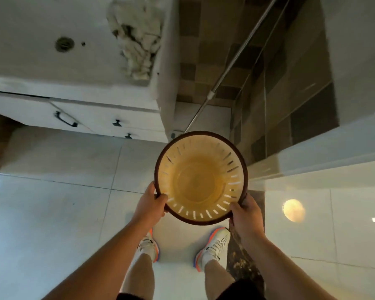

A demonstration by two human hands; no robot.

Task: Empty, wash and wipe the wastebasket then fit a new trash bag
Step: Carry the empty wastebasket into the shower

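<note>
A: Where's the wastebasket [200,178] at this point?

B: Held upright above the tiled floor [52,213], in front of the person's sneakers [214,245], mouth facing the camera. Its yellowish inside looks empty, with slots ringing the wall under a dark brown rim.

A: And the grip?

B: Both hands clamp the near rim. The left hand [151,203] has its thumb hooked over the edge and its fingers underneath; the right hand [246,214] wraps the rim on the other side. Both forearms reach forward and down, roughly level with each other.

A: So emptying seems finished. What makes the wash go well?

B: Probably keeping it level while carrying it to the white sink [30,29] up on the left, then rinsing carefully, since water would run out through those slots. A crumpled rag [136,33] lies in the basin, handy for wiping.

A: Anything else close by?

B: A metal pole [232,66] leans beside the sink cabinet [85,118], just beyond the basket.
</note>
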